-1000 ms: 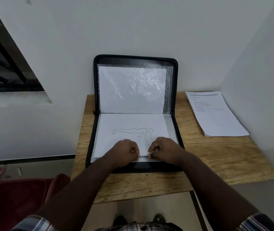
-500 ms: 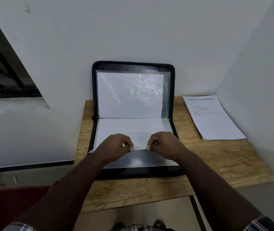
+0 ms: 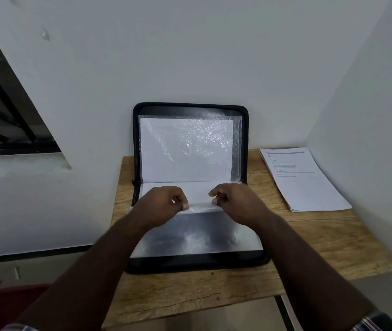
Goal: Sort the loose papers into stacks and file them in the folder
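A black zip folder (image 3: 191,263) lies open on the wooden table (image 3: 321,247), its upper half propped against the wall with a white sheet (image 3: 185,149) inside a clear sleeve. On the lower half, my left hand (image 3: 161,206) and my right hand (image 3: 235,203) each pinch the near edge of a clear sleeve page (image 3: 199,206) and hold it lifted off the flat half. A strip of white paper shows above the hands. An empty shiny sleeve (image 3: 197,237) lies flat beneath. A stack of printed papers (image 3: 304,180) rests at the table's right.
White walls stand close behind the table and along its right side. A dark barred window (image 3: 3,111) is at the left. Something red (image 3: 6,304) sits low at the lower left, beside the table's front edge.
Both hands have lifted the near edge of the sleeve page holding the figure drawing and swung it up and away. The empty sleeve beneath has come into view.
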